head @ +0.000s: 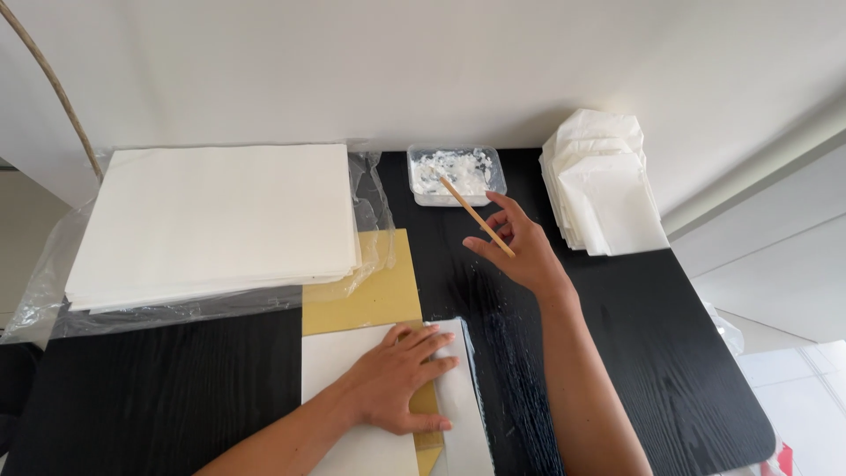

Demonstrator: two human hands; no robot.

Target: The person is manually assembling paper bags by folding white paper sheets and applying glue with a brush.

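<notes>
Stick (476, 216) above bare black tabletop (652, 335)

I count two hands: my left hand (401, 381) and my right hand (520, 247). One wooden stick (476, 216). One clear plastic tub (456, 174) of white paste. Two stacks of white paper: one big flat stack (211, 220) and one pile of folded sheets (604, 185). One yellow board (374, 291). One black table (652, 353).
</notes>
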